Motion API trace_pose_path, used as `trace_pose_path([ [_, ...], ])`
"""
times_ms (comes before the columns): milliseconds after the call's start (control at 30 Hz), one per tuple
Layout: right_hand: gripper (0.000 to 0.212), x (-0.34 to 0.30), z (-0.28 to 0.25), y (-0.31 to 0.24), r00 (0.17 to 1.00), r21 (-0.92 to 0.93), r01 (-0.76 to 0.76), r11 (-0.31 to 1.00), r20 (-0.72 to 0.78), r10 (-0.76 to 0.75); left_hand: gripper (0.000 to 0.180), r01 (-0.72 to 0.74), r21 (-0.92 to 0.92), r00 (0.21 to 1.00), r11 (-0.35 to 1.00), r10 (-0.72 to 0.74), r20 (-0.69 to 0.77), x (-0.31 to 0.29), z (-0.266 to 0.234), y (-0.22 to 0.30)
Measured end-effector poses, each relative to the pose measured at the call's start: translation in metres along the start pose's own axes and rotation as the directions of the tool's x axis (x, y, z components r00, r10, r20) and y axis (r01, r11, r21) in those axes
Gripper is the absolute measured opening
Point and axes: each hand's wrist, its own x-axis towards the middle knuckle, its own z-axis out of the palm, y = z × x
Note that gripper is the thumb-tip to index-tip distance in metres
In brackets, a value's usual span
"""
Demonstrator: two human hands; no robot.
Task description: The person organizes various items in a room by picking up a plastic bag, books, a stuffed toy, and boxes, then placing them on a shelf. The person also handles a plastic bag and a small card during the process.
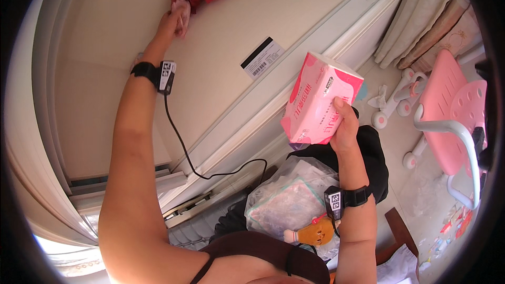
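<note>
- From where I stand, the camera rides on the person's head, the left of a pair.
- It faces down, close above the chest (250,255), taking in left hand (169,23) and right hand (347,129).
- Its wide fisheye reaches rightward to the chair (444,147).

pink chair (442,89), right | pale curtains (421,10), upper right | brown toy (317,233) by clear plastic bag (286,200)
</note>
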Motion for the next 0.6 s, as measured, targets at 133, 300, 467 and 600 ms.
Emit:
trace_pose_path([
  [133,0.057,0.001,0.001,0.000,1.000,0.017,0.018,1.000,0.011,-0.019,0.058,0.002,-0.292,0.984,0.956,-0.054,-0.171,-0.011,0.015,0.036],
  [300,0.059,0.000,0.005,-0.002,1.000,-0.007,0.011,1.000,0.009,-0.011,0.083,-0.185,-0.152,0.979,0.971,0.169,-0.112,-0.031,0.012,0.106],
  [467,0.059,0.000,0.007,-0.005,0.999,-0.005,-0.005,1.000,0.045,0.005,0.107,-0.285,-0.058,0.952,0.957,0.276,-0.132,0.000,0.049,0.150],
  [600,0.058,-0.001,0.009,-0.006,0.999,-0.018,-0.007,1.000,0.040,0.008,0.116,-0.194,0.682,0.958,0.705,0.287,-0.025,0.033,0.027,0.093],
])
